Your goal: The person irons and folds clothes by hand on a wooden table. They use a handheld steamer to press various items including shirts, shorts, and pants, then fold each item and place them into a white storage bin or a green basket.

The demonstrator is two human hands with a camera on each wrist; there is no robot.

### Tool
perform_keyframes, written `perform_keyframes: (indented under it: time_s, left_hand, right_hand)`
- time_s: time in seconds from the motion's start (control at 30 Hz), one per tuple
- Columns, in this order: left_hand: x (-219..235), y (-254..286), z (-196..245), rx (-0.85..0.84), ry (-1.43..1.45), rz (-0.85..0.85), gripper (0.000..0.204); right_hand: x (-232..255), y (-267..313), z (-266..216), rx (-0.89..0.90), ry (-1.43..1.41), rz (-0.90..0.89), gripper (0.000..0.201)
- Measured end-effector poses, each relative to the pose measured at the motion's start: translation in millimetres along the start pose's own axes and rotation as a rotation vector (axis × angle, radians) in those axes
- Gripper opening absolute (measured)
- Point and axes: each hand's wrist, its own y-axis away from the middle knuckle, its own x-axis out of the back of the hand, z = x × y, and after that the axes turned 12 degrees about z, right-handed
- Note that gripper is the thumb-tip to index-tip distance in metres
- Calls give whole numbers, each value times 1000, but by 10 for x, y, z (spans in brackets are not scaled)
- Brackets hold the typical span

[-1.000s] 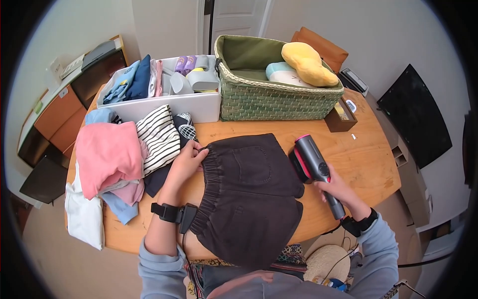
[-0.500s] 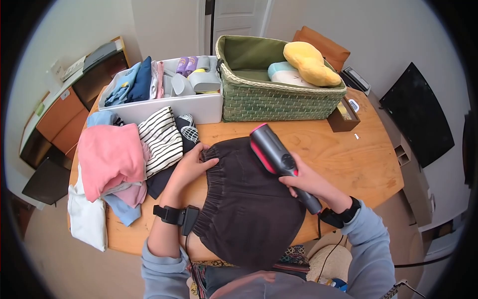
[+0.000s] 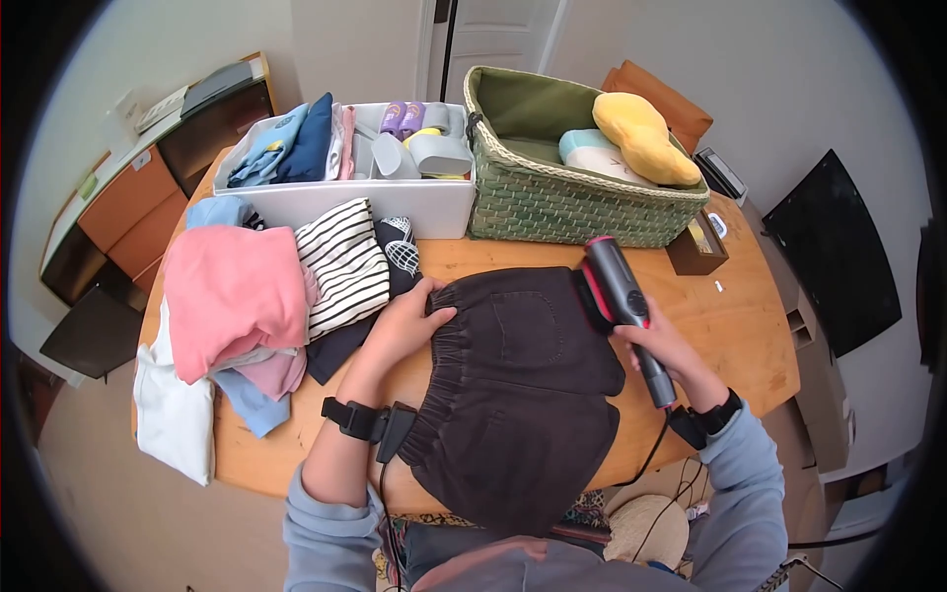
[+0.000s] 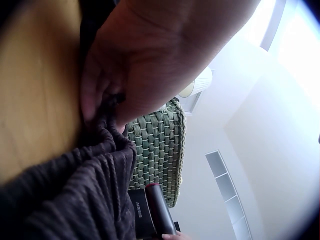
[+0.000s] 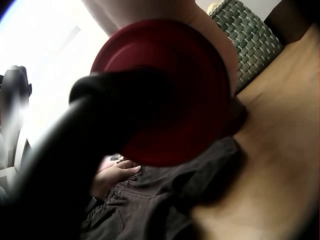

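Observation:
Dark brown-black shorts [image 3: 513,385] lie flat on the wooden table, their elastic waistband towards my left. My left hand [image 3: 402,324] pinches the upper corner of that waistband between thumb and fingers; the left wrist view shows the gathered cloth [image 4: 107,132] in its grip. In my right hand [image 3: 673,347] is a grey-and-pink handheld garment steamer [image 3: 619,281], gripped by its handle. The steamer head overlaps the upper right edge of the shorts at the leg side. Its round red base [image 5: 190,110] and thick cord fill much of the right wrist view, hiding most of that hand.
Piled clothes, including a pink top [image 3: 237,291] and a striped one [image 3: 345,266], lie on the left. Behind stand a white bin [image 3: 395,207] and a green woven basket [image 3: 582,202] holding plush toys. A small brown box [image 3: 695,252] sits right of the basket.
The steamer swept left over the upper part of the shorts, then came back right to the leg-side edge. My left hand stays at the waistband corner.

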Motion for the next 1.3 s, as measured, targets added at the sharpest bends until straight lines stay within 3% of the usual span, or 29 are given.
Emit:
perform_keyframes:
  time_s: [0.27, 0.47, 0.53, 0.57, 0.63, 0.67, 0.73, 0.77, 0.8, 0.87, 1.0, 1.07, 1.1, 1.17, 1.3]
  left_hand:
    - [-49, -28, -118, -53, 38, 7, 37]
    - [-87, -70, -239, -42, 102, -11, 37]
    - [-67, -61, -173, -74, 100, -8, 38]
    - [-36, -42, -133, -24, 82, -22, 38]
    - [-9, -25, -40, 22, 63, -44, 39]
    - [3, -28, -30, 53, 143, -83, 40]
    - [-16, -14, 15, 81, 217, -133, 43]
    - [-22, 3, 36, 61, 303, -165, 47]
    - [-13, 16, 65, 42, 388, -198, 52]
    - [1, 32, 181, 79, 306, -215, 58]
    - [-55, 2, 100, 11, 528, -224, 54]
    - [-50, -9, 114, -21, 634, -232, 53]
    - [-29, 3, 149, -38, 643, -222, 52]
    - [-23, 1, 163, -53, 653, -210, 51]
    - [-2, -5, 151, -77, 709, -126, 45]
  right_hand:
    - [809, -5, 275, -55, 21, 158, 63]
    - [1307, -197, 480, -83, 46, 161, 59]
    - [1327, -306, 583, 390, 538, 375, 57]
    - [1382, -317, 599, 386, 532, 380, 57]
    - [1135, -65, 168, 598, 1030, 625, 61]
    - [981, 32, 7, 591, 1027, 632, 61]
    - [650, 177, -211, 570, 756, 370, 61]
    - [520, 162, -160, 534, 756, 242, 62]
    - [406, 93, -35, 499, 752, 113, 63]
    - [161, -293, 533, 634, 750, 44, 70]
    - [-161, -551, 616, 597, 753, 174, 72]
    - [-227, -759, 714, 541, 462, 268, 68]
    - [-220, -735, 587, 542, 466, 266, 68]
    - [-202, -547, 192, -48, -49, -231, 61]
    - [-260, -348, -123, -47, -76, -152, 42]
